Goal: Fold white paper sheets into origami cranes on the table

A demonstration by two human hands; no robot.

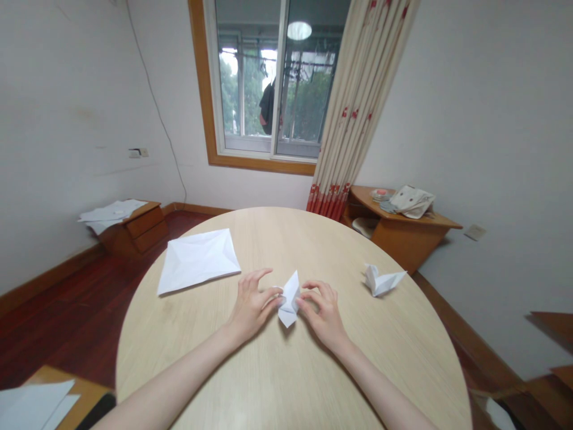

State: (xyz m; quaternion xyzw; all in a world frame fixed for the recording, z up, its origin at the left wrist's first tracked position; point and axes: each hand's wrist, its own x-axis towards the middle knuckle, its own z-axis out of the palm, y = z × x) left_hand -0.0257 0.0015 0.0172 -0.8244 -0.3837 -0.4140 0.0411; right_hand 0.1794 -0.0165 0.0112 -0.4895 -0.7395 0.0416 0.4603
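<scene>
A small folded white paper (pixel 290 297) with pointed ends is held between my two hands above the middle of the round table. My left hand (pixel 252 303) pinches its left edge between thumb and index finger, the other fingers raised. On the opposite edge, my right hand (pixel 323 310) grips the paper with thumb and fingertips. To the right on the tabletop sits a finished-looking folded paper bird (pixel 380 282). A stack of white paper sheets (pixel 199 261) with crease marks lies to the left of my left hand.
The round wooden table (pixel 286 233) fills the foreground. Behind it are a window and a long curtain (pixel 358 101). A corner desk (pixel 403 236) holding a cloth bag (pixel 414 202) stands back right, and a low drawer cabinet (pixel 143 227) back left. More paper (pixel 33 406) lies at lower left.
</scene>
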